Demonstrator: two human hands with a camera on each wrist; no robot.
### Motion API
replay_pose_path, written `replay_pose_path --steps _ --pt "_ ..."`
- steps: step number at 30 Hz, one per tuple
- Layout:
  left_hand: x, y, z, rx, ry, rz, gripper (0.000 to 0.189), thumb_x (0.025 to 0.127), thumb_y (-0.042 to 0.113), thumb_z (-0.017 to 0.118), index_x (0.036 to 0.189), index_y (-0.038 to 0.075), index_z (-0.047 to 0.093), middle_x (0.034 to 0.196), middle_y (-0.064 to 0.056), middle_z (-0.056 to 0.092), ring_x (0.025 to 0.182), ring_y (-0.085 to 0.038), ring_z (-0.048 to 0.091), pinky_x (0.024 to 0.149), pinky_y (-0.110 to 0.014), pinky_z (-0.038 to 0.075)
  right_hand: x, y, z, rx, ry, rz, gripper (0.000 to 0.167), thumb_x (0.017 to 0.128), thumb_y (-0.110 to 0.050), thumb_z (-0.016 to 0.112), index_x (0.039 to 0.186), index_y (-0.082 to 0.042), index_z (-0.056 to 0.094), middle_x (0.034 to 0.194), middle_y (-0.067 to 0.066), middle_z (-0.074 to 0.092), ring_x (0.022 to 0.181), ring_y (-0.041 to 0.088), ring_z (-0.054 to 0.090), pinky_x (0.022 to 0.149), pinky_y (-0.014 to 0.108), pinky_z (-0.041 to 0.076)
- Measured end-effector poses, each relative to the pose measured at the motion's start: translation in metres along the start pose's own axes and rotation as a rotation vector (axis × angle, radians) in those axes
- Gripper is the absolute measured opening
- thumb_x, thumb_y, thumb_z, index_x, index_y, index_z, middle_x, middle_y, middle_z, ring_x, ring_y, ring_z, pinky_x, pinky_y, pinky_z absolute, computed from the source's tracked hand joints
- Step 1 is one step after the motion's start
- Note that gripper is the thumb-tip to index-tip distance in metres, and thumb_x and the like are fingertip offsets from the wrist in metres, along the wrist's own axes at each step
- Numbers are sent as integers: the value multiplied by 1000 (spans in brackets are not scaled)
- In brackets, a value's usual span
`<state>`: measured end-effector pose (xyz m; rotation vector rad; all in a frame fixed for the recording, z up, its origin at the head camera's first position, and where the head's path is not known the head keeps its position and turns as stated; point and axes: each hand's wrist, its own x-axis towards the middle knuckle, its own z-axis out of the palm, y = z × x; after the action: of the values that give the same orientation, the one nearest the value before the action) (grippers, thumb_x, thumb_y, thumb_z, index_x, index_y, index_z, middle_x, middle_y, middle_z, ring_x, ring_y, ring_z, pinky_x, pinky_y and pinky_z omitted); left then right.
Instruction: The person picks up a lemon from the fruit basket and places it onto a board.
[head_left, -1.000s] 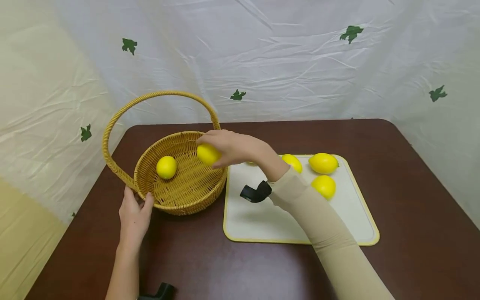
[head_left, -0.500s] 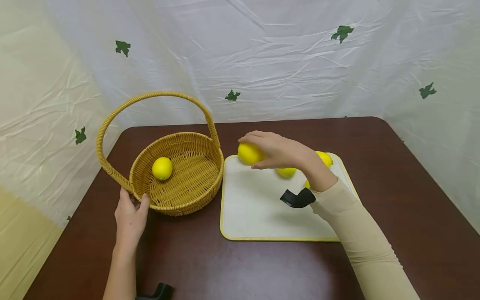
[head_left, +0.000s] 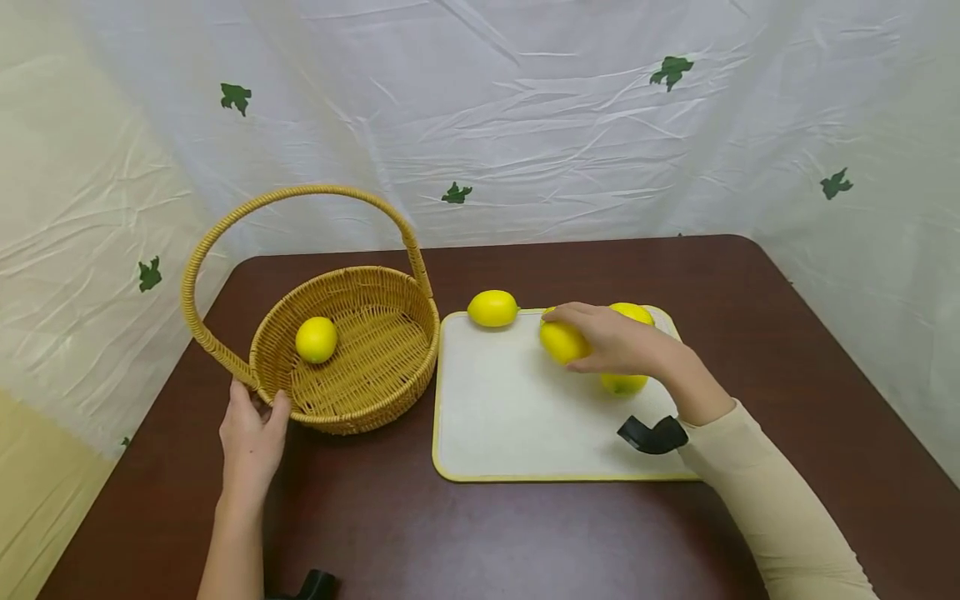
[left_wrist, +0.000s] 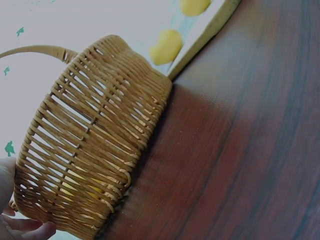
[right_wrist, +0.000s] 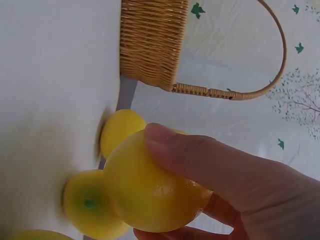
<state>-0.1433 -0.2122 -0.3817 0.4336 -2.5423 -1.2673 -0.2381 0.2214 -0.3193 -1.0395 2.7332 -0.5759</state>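
My right hand (head_left: 611, 337) holds a yellow lemon (head_left: 564, 342) between thumb and fingers, low over the white board (head_left: 510, 417) with the yellow rim. In the right wrist view this lemon (right_wrist: 150, 185) overlaps a lemon with a green tip (right_wrist: 90, 204). One lemon (head_left: 492, 308) lies at the board's far left corner; two more, an upper lemon (head_left: 632, 312) and a lower lemon (head_left: 624, 384), are partly behind my right hand. My left hand (head_left: 251, 437) grips the near left rim of the wicker basket (head_left: 360, 414), by the handle's foot. Inside the basket sits another lemon (head_left: 316, 340).
The basket's tall arched handle (head_left: 300, 193) rises above its rim. Basket and board stand side by side on a dark brown table (head_left: 480, 542). Behind the table hangs a pale curtain (head_left: 525, 125) with green bird-shaped marks.
My right hand has carried its lemon from over the basket rightward to over the board, and lowered it. The left hand keeps its grip on the basket. The view has shifted slightly.
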Motion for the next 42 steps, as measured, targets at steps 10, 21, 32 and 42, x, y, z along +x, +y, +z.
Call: replay_pose_path --steps 10,21,32,42 --pt "0 2 0 -6 -7 -8 50 92 22 46 135 1 30 123 -23 46 112 -36 49 88 -48 44 -12 6 24 -16 -20 4 58 72 -12 76 123 -2 51 123 11 54 113 27 48 97 42 37" --pt "0 2 0 -7 -10 -21 54 92 24 46 139 4 27 125 -23 46 113 -36 49 89 -49 43 -19 5 31 -15 -54 20 57 73 -10 74 124 -2 52 124 12 53 117 28 46 98 43 36" --pt "0 1 0 -4 -12 -18 52 93 25 46 136 2 30 124 -24 46 113 -37 48 89 -49 43 -23 5 29 -67 -53 24 55 72 -9 74 122 -2 53 122 14 53 112 31 48 95 44 38" --pt "0 1 -1 1 -10 -23 49 93 25 46 133 1 32 122 -24 46 111 -36 49 88 -49 43 -20 3 31 -67 -92 32 55 73 -10 73 124 -2 53 122 13 53 109 29 50 93 42 40"
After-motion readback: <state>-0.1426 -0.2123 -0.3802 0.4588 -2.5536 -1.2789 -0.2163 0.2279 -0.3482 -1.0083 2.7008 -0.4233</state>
